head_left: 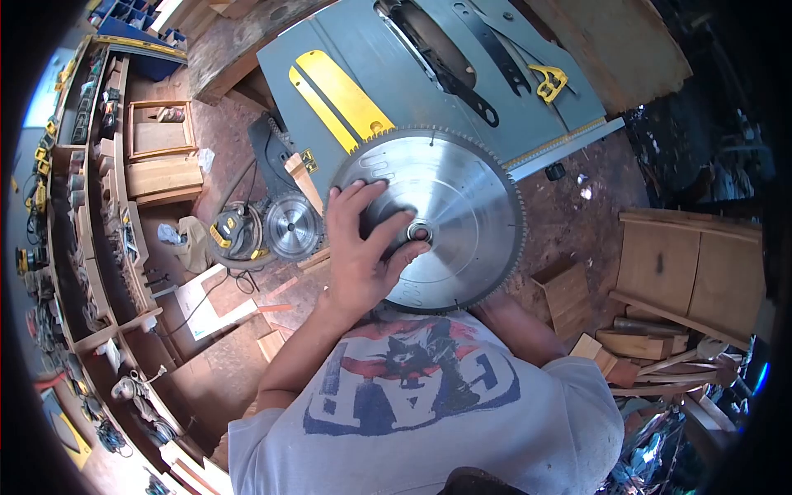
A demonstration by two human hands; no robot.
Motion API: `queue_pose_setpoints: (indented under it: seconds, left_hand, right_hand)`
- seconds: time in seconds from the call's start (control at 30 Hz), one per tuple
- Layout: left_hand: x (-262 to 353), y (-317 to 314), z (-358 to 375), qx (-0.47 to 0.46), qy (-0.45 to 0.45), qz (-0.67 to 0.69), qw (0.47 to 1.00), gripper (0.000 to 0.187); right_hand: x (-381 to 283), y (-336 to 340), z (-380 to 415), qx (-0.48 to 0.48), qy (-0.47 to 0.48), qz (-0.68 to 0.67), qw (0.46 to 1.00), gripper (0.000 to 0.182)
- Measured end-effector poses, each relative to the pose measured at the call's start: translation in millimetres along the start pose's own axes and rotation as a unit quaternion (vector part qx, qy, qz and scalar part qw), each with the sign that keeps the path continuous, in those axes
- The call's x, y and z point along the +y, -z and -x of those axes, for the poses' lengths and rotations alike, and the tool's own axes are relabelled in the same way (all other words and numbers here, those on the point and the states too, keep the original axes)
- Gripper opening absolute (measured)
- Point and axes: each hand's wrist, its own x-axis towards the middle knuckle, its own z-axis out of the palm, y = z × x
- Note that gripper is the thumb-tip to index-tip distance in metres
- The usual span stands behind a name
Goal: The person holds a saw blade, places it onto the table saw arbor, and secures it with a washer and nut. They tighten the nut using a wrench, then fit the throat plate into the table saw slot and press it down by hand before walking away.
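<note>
A large round saw blade [462,198] with a toothed rim is held up in front of my chest, partly over a grey saw table [412,91]. My left hand [367,235] lies on its upper face with the fingers spread; thumb and index fingertips are on either side of the centre hole. Something skin-coloured, perhaps a fingertip, shows inside that hole. My right forearm [520,326] runs under the blade, which hides my right hand. Near the blade's top left edge, a yellow insert plate [342,95] lies on the saw table.
A smaller saw blade [293,226] lies beside a yellow and black power tool [237,233] on the floor. Tool shelves [91,247] line the left. A yellow square [550,82] rests on the saw table. Wood pieces [643,342] and a wooden panel [689,268] are at right.
</note>
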Motion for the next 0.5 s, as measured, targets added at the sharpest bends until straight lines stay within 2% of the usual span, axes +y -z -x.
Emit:
queue_pose_setpoints:
  seconds: [0.13,0.33,0.5]
  left_hand:
    - [3.7,6.6,-2.0,0.014,0.026,-0.012,0.999,0.048]
    - [-7.8,6.0,3.1,-0.010,-0.031,-0.045,0.998,0.050]
    - [-7.2,6.2,6.9,-0.029,-0.028,-0.032,0.999,0.053]
  right_hand:
    - [2.5,-2.4,-2.0,0.001,0.000,0.004,1.000,0.055]
    - [4.3,-4.6,-2.1,0.002,-0.001,0.008,1.000,0.056]
    - [8.0,-5.3,-3.4,0.004,-0.003,0.010,1.000,0.056]
